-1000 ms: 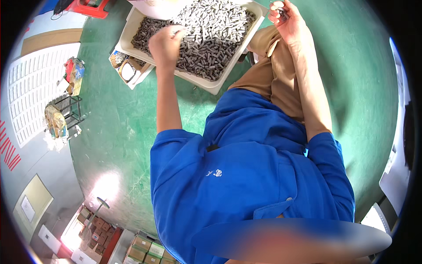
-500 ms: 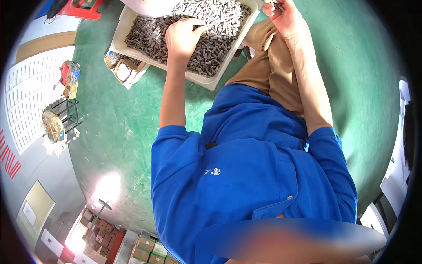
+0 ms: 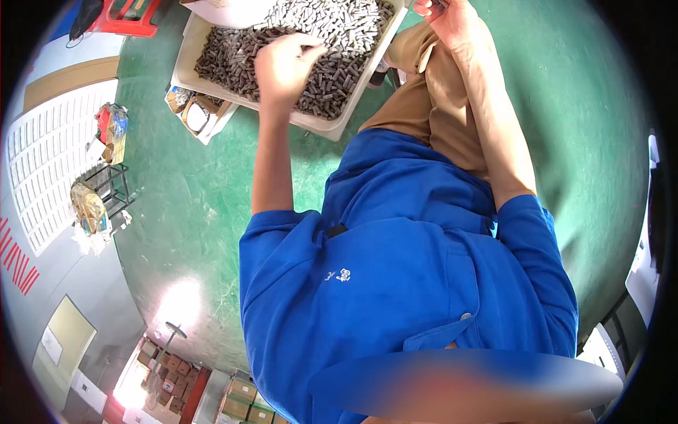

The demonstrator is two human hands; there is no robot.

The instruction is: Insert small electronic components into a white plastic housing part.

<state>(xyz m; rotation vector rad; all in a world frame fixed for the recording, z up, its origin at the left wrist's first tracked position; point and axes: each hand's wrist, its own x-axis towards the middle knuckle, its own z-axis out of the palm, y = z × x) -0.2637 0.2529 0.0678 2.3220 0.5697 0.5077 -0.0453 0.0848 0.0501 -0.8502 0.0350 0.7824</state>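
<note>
The left hand is positioned over the cream tray, thumb and forefinger drawn together; whether a part lies between them cannot be determined. The right hand, cropped by the upper edge, is curled around grey pieces. Short cylindrical grey pieces fill the tray. A white container overlaps its far-left corner; an open carton with mixed contents sits beside it.

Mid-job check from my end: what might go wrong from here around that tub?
The right hand holds something small and dark beyond the rim of the tub; if it slips, it may land on the green floor. The left hand, over the grey pieces, might bump the white container, whose support isn't visible.
</note>
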